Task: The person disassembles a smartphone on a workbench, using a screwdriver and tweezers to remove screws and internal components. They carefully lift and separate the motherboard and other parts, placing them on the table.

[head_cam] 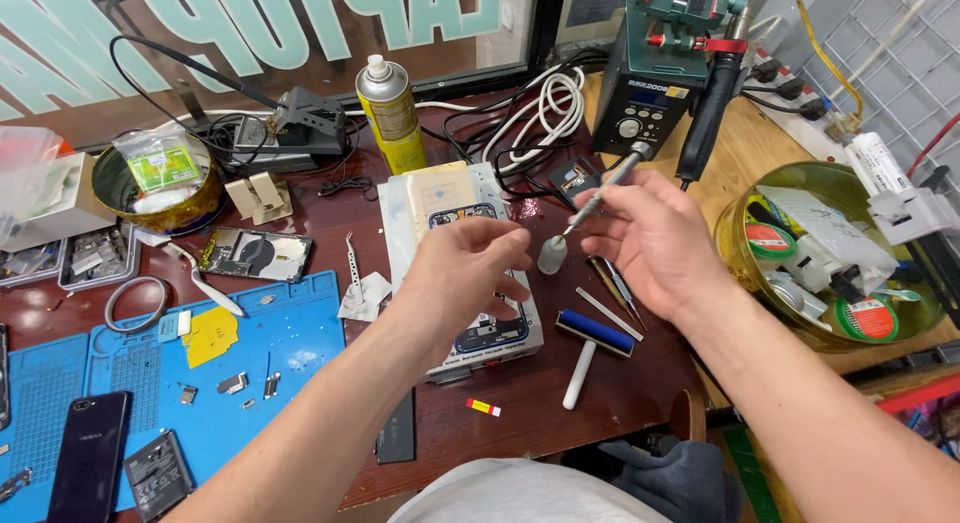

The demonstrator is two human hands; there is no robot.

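While both hands hover over the bench, right hand [655,238] pinches a thin metal tool [603,195] between thumb and fingers.
Left hand [470,268] fingertips bunched together, just beside the tool tip, above the phone on the heating pad [440,198].

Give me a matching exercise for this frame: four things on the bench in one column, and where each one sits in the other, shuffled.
Things:
1. spray can
2. roller
3. dark phone
4. slim tool

Places:
A. on the blue mat, lower left
B. in the right hand
C. upright at the back, by the window
D. on the wood, below the right hand

Pairs: 1-C, 2-D, 3-A, 4-B
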